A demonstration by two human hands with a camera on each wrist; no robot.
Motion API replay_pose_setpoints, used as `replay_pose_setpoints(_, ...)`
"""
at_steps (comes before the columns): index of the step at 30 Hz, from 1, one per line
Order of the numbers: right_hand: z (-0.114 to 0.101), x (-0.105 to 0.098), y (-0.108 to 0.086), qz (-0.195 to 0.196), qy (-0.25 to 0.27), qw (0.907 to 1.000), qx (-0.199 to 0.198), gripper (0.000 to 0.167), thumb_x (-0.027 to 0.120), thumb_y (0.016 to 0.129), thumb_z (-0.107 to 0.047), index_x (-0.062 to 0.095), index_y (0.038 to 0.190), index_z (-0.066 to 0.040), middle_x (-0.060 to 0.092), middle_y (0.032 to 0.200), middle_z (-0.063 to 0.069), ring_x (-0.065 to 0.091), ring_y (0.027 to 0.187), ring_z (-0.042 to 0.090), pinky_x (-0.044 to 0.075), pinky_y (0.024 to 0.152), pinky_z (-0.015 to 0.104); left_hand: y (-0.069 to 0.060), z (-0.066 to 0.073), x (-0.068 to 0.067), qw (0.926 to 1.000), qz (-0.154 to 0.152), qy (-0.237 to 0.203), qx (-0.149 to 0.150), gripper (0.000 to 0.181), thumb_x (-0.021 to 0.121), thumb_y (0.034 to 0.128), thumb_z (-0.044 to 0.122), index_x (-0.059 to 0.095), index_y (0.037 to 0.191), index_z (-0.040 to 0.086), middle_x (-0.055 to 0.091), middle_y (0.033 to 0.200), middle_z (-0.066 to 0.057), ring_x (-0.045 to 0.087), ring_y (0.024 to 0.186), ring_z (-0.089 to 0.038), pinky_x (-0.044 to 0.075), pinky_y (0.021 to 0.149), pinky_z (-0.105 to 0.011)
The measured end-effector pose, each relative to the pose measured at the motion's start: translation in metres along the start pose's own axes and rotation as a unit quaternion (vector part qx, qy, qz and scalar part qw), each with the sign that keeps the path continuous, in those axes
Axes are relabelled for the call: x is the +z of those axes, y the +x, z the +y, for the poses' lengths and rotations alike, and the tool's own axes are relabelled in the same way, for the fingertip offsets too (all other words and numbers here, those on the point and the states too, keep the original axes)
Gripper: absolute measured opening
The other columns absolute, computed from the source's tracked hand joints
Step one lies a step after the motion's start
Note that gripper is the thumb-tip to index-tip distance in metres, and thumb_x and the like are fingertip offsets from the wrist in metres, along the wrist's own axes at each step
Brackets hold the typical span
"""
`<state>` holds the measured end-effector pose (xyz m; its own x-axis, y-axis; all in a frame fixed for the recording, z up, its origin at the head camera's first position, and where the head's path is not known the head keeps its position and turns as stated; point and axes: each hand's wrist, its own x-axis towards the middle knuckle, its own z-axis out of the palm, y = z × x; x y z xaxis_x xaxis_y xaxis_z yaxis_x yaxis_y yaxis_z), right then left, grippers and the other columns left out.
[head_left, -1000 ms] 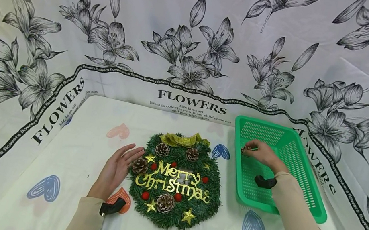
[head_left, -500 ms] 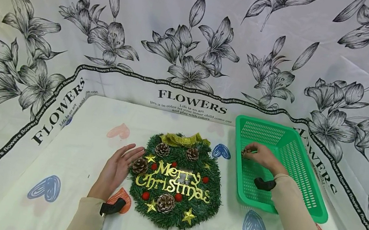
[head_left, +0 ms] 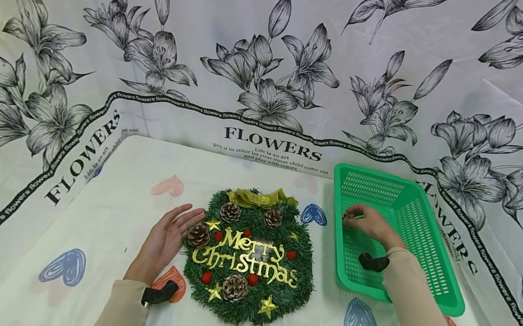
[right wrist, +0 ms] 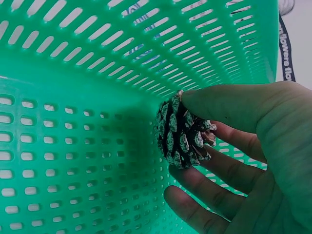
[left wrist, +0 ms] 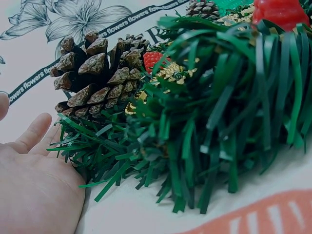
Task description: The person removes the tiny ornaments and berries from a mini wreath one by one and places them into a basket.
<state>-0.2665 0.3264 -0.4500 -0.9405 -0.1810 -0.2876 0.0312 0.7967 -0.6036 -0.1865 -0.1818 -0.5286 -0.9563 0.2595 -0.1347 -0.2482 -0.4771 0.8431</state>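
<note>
Inside a green plastic basket point(head_left: 359, 289), my right hand point(head_left: 371, 225) pinches a pine cone point(right wrist: 180, 134) between thumb and fingers, low beside the basket's left wall. My left hand point(head_left: 164, 239) lies palm up with fingers nearly straight at the left edge of a Christmas wreath point(head_left: 241, 313). Its fingers reach the green tinsel, right by another pine cone point(left wrist: 97, 78) set on the wreath. Gold "Merry Christmas" lettering point(head_left: 244, 264), red berries point(head_left: 206, 278), gold stars point(head_left: 267, 306) and a gold bow point(head_left: 255, 200) decorate the wreath.
A white cloth with printed hearts point(head_left: 63, 266) covers the table. Behind and at both sides hangs a white curtain point(head_left: 232, 89) with black flower prints. The basket stands to the wreath's right, near the back.
The right hand has shifted slightly downward in the basket with the pine cone. My left hand and the wreath have stayed in place.
</note>
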Motion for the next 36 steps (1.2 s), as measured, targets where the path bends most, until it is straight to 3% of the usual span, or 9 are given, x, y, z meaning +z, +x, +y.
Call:
replay_pose_setpoints(12,0.0047,0.0035,0.0028,-0.006,0.001,1.0000,-0.002,0.040,0.062,0.102,-0.023,0.056,0.131,0.003,0.057,0.132,0.027,0.056,0.121,0.042,0.050,0.095,0.053,0.0027,-0.0014,-0.0010,0.9998,0.004,-0.017,0.002,0.061,0.026,0.1131,0.041,0.014,0.161,0.005,0.037,0.163,-0.016,0.050,0.142,-0.018,-0.014,0.126,-0.053)
replay_pose_setpoints(27,0.0046,0.0046,0.0034,-0.005,-0.002,1.0000,0.000,0.039,0.063,0.101,-0.022,0.057,0.130,0.004,0.058,0.131,0.028,0.057,0.119,0.041,0.051,0.094,0.052,0.0027,-0.0002,0.0007,1.0000,-0.003,-0.007,0.005,0.066,0.030,0.1117,0.045,0.013,0.161,0.005,0.028,0.166,-0.020,0.048,0.144,-0.018,-0.009,0.128,-0.051)
replay_pose_setpoints(36,0.0061,0.0055,0.0046,-0.009,-0.003,0.9999,0.006,0.041,0.062,0.102,-0.025,0.056,0.132,0.003,0.056,0.135,0.028,0.055,0.122,0.043,0.049,0.098,0.054,0.0012,0.0011,0.0010,1.0000,-0.001,-0.004,0.000,0.065,0.029,0.1119,0.045,0.013,0.162,0.006,0.030,0.165,-0.018,0.046,0.146,-0.019,-0.009,0.128,-0.050)
